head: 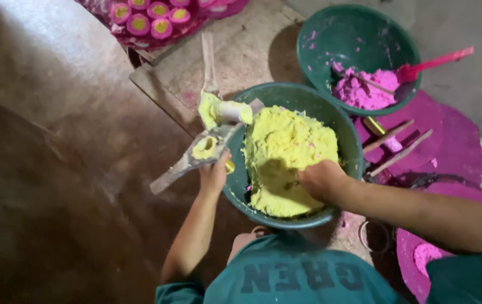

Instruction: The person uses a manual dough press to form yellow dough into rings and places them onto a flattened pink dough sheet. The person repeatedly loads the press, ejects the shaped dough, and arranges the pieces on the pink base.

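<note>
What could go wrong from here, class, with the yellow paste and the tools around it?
1. The trowel in the left hand is tilted beyond the bowl rim, so its yellow lump could slide onto the floor.
2. The right hand presses into the yellow paste, heaped high; some may spill over.
3. Pink powder lies close by and could mix in.

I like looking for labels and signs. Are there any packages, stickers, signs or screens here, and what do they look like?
No packages, stickers, signs or screens.
Only printing: big dark block letters on the teal shirt, bottom middle, below the green bowl of yellow paste.
</note>
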